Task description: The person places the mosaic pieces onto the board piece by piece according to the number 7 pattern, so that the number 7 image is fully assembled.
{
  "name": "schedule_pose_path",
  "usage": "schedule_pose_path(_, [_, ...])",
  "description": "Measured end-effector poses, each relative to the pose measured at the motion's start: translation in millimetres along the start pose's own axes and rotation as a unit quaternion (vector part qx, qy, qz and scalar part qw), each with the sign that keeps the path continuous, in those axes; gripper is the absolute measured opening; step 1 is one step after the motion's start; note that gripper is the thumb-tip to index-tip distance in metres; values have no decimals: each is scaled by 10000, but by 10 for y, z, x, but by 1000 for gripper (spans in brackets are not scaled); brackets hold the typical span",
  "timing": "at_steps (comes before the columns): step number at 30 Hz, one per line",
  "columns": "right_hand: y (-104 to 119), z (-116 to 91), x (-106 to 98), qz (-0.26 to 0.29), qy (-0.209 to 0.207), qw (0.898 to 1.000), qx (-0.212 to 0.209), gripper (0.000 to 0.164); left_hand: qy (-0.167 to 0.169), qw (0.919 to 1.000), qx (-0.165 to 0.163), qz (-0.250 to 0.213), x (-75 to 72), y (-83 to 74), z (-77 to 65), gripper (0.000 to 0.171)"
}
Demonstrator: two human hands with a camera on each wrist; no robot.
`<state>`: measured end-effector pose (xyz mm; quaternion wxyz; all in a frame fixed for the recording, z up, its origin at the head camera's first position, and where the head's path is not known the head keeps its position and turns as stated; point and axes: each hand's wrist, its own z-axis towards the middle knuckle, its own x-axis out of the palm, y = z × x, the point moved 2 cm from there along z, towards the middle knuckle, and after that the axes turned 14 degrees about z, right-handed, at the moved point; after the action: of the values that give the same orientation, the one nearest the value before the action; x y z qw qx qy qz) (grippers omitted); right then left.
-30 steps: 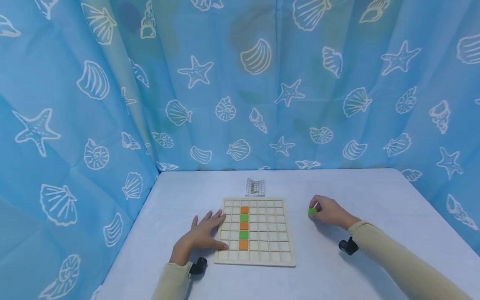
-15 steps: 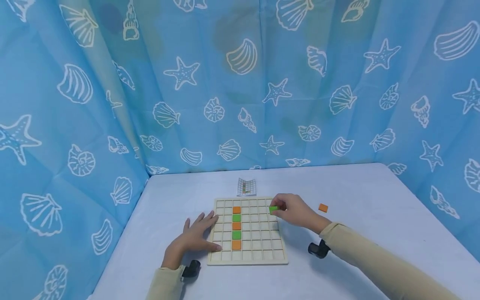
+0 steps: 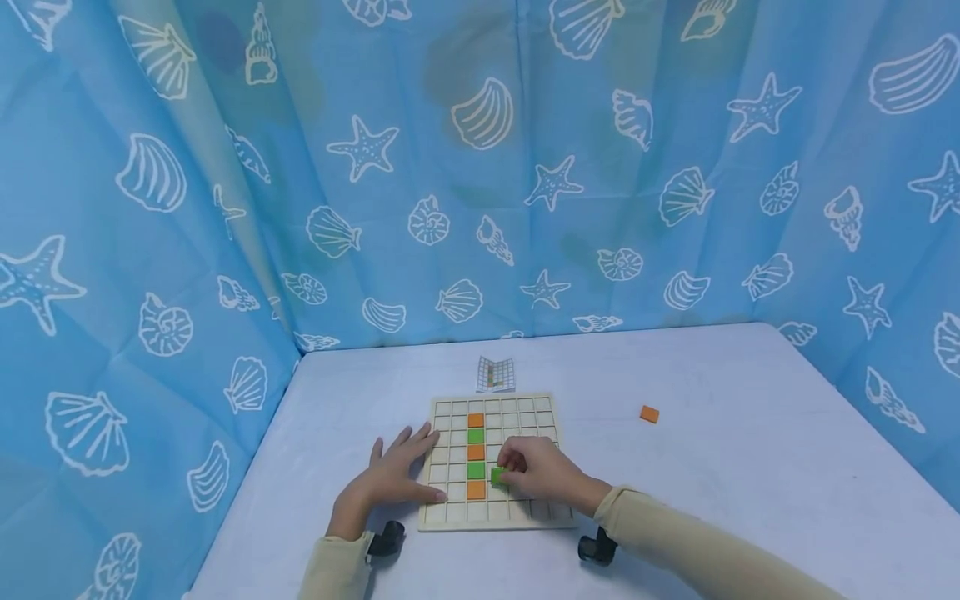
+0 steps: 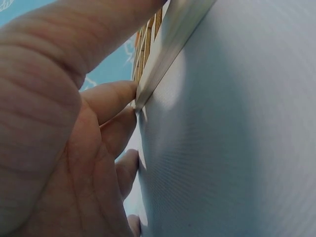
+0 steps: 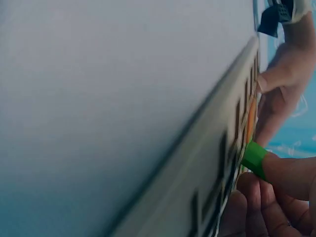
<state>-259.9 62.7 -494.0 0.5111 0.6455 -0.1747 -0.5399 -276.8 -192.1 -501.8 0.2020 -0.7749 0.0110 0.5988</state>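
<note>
A pale wooden grid board lies on the white table, one of its columns holding orange and green square tiles in turn from the orange tile at the top. My right hand pinches a green tile between thumb and fingers, low over the board just right of that column; in the right wrist view the green tile is tilted at the grid. Spread over the board's left edge, my left hand rests with straight fingers, its thumb on the frame. The left wrist view shows fingertips against the board's side.
A loose orange tile lies on the table to the right of the board. Behind the board stands a small folded card printed with a grid pattern. A blue shell-print curtain hangs along the table's back edge.
My right hand has carried the green tile leftward from the table's right side to over the board, uncovering the loose orange tile. My left hand stays at the board's left edge.
</note>
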Motion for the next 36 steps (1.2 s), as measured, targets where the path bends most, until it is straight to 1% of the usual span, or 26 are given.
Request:
schedule_pose_path(3, [-1, 5, 38, -18, 50, 10000, 62, 11, 7, 10000, -47, 25, -11, -1, 6, 102])
schedule_pose_path(7, [3, 13, 56, -207, 126, 9996, 146, 10, 40, 10000, -63, 57, -17, 10, 29, 102])
schedule_pose_path(10, [14, 17, 65, -456, 232, 9987, 69, 9, 47, 9999, -83, 98, -17, 22, 45, 103])
schedule_pose_path(13, [14, 25, 68, -593, 333, 9977, 67, 8, 30, 9999, -97, 115, -17, 35, 52, 103])
schedule_pose_path(19, [-10, 52, 47, -224, 510, 9976, 413, 9, 72, 9999, -105, 95, -4, 45, 55, 103])
schedule_pose_path(21, [-25, 59, 46, -170, 533, 9974, 461, 10, 77, 9999, -99, 99, 4, 46, 55, 103])
schedule_pose_path(27, [-41, 71, 50, -163, 506, 9979, 365, 10, 20, 9999, -44, 105, 6, 51, 58, 103])
schedule_pose_path(30, [-40, 81, 44, -64, 571, 9976, 373, 10, -3, 10000, -40, 83, 5, 58, 59, 103])
schedule_pose_path(33, [-24, 94, -20, 187, 731, 9962, 432, 10, 23, 10000, -35, 46, 23, 65, 54, 103])
schedule_pose_path(36, [-15, 121, -188, 365, 814, 9953, 370, 13, 43, 10000, -13, -1, 48, 60, 49, 103])
